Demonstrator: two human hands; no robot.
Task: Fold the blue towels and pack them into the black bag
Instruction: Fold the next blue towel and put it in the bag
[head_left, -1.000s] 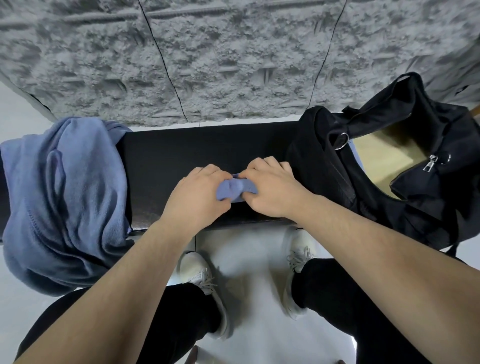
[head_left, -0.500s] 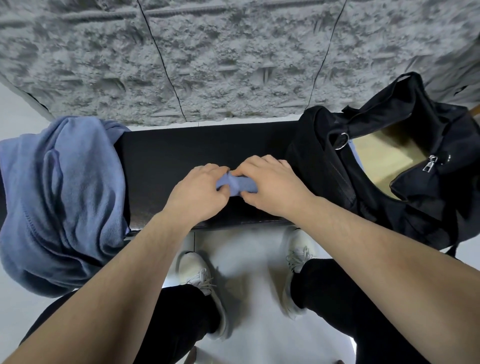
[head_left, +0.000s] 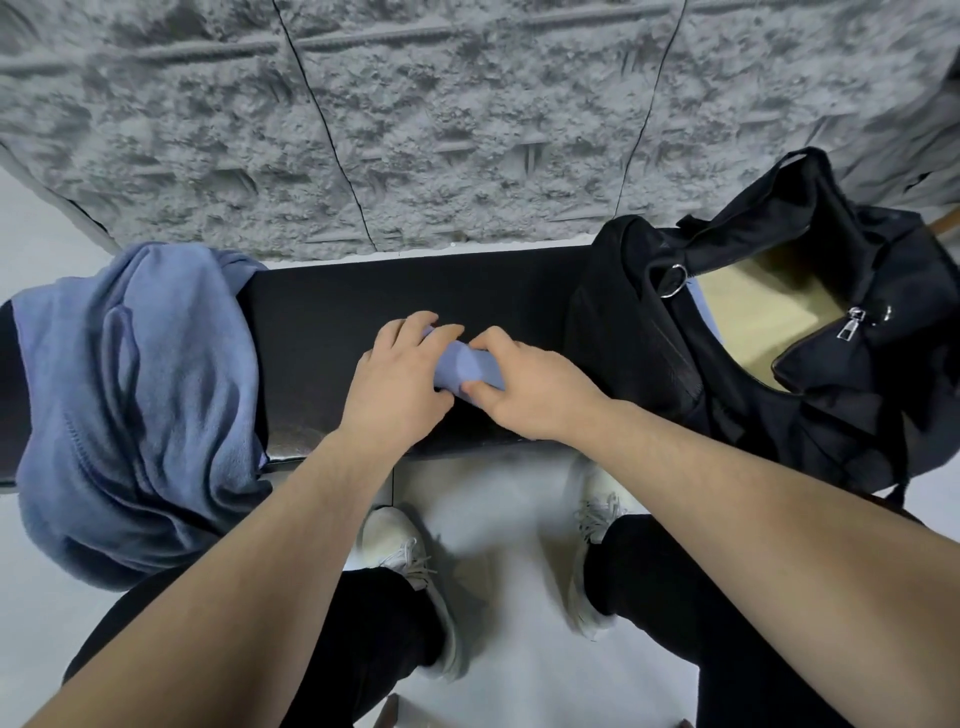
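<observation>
Blue towel (head_left: 467, 366), bunched into a small tight wad, sits at the centre of the frame on a black bench (head_left: 395, 296). Both hands close on it from either side. The left hand (head_left: 400, 387) curls its fingers over the wad's left end, knuckles up, thumb tucked beneath the near edge. The right hand (head_left: 524, 387) pinches the right end, with the fingertips on top and the thumb pressing the lower edge. Only a short strip of cloth shows between the two hands; the rest is hidden under the fingers. Both bare forearms run in from the lower corners of the frame and meet at the wad.

At the left of the frame a heap of blue towels (head_left: 135, 405) drapes over the bench end and hangs down past its front edge, well apart from the hands. At the right stands the black bag (head_left: 649, 353), its mouth open on a pale tan lining, with a metal ring and a zip pull visible; it lies near the right hand but does not touch it.

Behind the bench rises a rough grey wall (head_left: 467, 119) split by thin dark seams. Below the bench lies a pale floor (head_left: 509, 519), with two white shoes and black trouser legs at the bottom of the frame.
</observation>
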